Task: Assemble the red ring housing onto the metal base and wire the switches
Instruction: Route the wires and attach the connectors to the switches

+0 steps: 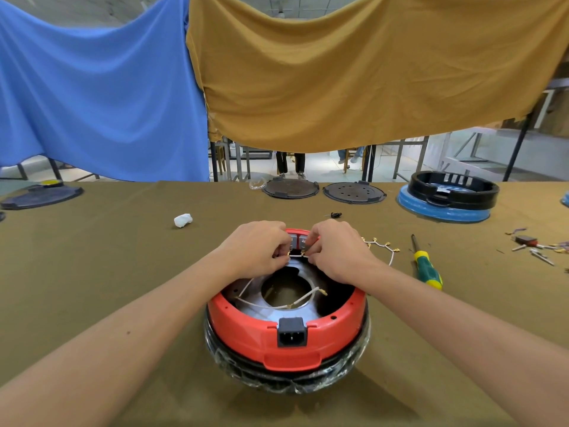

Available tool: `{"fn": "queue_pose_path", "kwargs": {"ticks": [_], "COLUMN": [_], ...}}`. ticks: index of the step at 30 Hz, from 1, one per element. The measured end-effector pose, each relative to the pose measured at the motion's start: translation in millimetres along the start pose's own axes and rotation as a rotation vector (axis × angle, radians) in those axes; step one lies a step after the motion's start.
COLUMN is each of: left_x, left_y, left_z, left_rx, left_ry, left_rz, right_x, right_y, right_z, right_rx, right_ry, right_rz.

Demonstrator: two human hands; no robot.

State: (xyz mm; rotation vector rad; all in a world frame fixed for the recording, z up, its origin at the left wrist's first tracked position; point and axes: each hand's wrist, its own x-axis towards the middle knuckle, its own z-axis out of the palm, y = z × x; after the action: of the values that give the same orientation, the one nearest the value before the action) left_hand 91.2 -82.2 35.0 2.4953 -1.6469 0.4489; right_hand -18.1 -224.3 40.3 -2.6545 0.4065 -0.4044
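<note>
The red ring housing (286, 331) sits on the metal base (277, 303) near the bench's (123, 272) front edge, at its middle, a black socket (292, 331) in its near wall. At the housing's far rim, two grey switches (297, 241) stand side by side. The left hand (255, 251) and the right hand (334, 251) meet there, fingers curled tight, each pinching one end of a short white wire (296, 255) just below the switches. One longer white wire (277, 305) loops loose inside the ring. One wire harness with brass terminals (383, 246) lies right of the right hand, and one green-and-yellow screwdriver (426, 266) beyond it. Two dark round plates (323, 190) lie along the far edge, beside one black ring on a blue base (449, 195) toward the far right corner.
</note>
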Motion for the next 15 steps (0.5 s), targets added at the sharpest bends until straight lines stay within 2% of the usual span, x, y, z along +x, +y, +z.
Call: {"fn": "queue_pose_path", "kwargs": {"ticks": [15], "left_x": [1.0], "left_y": [-1.3], "left_z": [1.4], "left_rx": [0.012], "left_ry": [0.003], "left_rz": [0.021], "right_x": [-0.1], "right_y": [-0.2], "right_z": [0.9], "right_rx": [-0.046], "right_ry": [-0.020], "right_rz": [-0.011]}}
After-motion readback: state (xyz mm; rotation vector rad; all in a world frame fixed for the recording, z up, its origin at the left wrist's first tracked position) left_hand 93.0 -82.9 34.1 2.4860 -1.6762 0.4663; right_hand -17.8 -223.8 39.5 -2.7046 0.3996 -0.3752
